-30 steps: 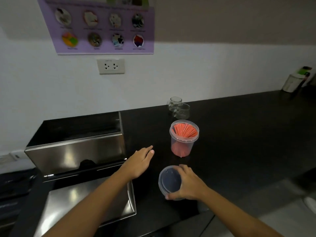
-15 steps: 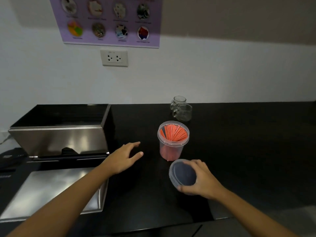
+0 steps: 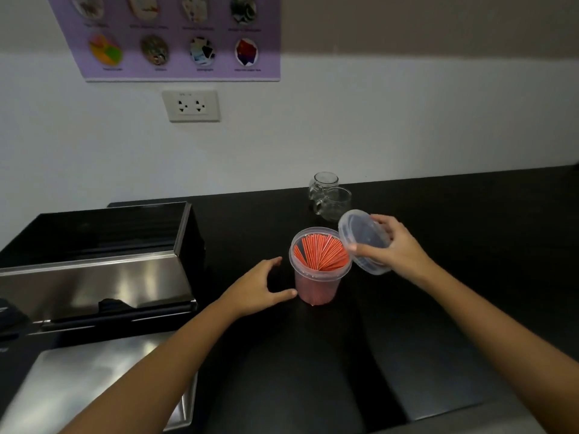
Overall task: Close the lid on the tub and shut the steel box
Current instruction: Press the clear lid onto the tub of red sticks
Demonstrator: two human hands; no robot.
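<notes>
A clear plastic tub (image 3: 318, 285) stands uncovered on the black counter, packed with upright red sachets. My right hand (image 3: 396, 247) holds the round clear lid (image 3: 363, 238) tilted in the air, just right of the tub's rim and slightly above it. My left hand (image 3: 260, 288) is spread open beside the tub's left side, thumb near its lower wall, fingers apart. At the left stands the steel box (image 3: 94, 288), open, with its steel lid (image 3: 94, 380) lying flat toward me.
Two small glass cups (image 3: 329, 195) stand behind the tub near the white wall. A wall socket (image 3: 191, 105) and a purple poster (image 3: 175, 36) hang above. The black counter (image 3: 454, 245) stretches to the right.
My right hand has lifted the lid from low in front of the tub up to the tub's right rim. My left hand has moved right, close to the tub's side.
</notes>
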